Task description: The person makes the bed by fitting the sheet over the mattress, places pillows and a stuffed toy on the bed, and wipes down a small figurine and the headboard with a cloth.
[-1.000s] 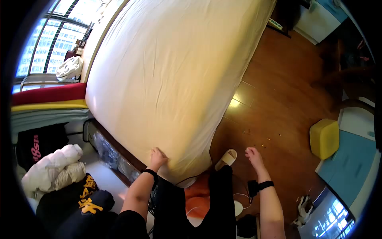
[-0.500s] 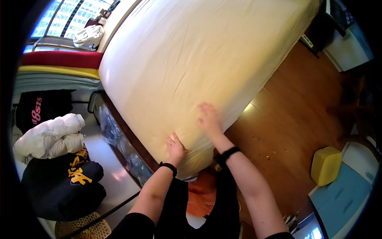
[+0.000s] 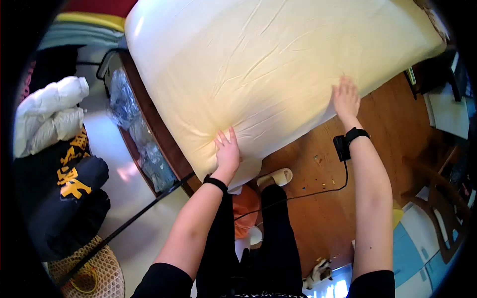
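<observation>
A pale yellow fitted sheet [image 3: 278, 59] covers the mattress, with creases fanning out from its near corner. My left hand [image 3: 227, 153] presses on the sheet near that corner, fingers spread and holding nothing. Farther right, at the mattress's right edge, my right hand [image 3: 346, 99] lies over the sheet with its fingers extended, slightly blurred. Both wrists wear black bands, and a black cable runs from the right one.
Left of the bed are a brown frame [image 3: 149, 109] with plastic-wrapped items, a white puffy bundle [image 3: 52, 116], dark clothing and a woven basket [image 3: 107, 268]. A slipper [image 3: 281, 177] and small scraps lie on the wooden floor [image 3: 310, 213]. A wooden chair [image 3: 442, 213] stands right.
My right hand has moved from beside my leg up over the sheet to its right edge. My left hand has opened flat on the corner. The view has turned and come closer.
</observation>
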`<action>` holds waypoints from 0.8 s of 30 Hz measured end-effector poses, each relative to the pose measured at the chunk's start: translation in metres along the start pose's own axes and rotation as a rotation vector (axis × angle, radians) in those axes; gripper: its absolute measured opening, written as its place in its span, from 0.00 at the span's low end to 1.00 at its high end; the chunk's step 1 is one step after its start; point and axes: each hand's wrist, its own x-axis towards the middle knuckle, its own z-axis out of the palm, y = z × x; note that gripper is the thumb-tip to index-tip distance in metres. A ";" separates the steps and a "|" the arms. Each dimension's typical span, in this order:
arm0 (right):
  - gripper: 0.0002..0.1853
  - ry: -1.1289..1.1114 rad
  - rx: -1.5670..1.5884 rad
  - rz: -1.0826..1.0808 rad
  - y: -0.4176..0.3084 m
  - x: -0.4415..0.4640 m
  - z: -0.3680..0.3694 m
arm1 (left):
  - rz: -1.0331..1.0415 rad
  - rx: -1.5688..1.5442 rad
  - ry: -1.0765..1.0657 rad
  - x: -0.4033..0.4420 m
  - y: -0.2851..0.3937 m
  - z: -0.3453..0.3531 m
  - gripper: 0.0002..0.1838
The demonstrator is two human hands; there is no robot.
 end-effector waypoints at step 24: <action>0.37 -0.414 -0.043 -0.272 -0.090 0.033 -0.018 | 0.049 -0.126 -0.440 0.038 -0.002 -0.043 0.68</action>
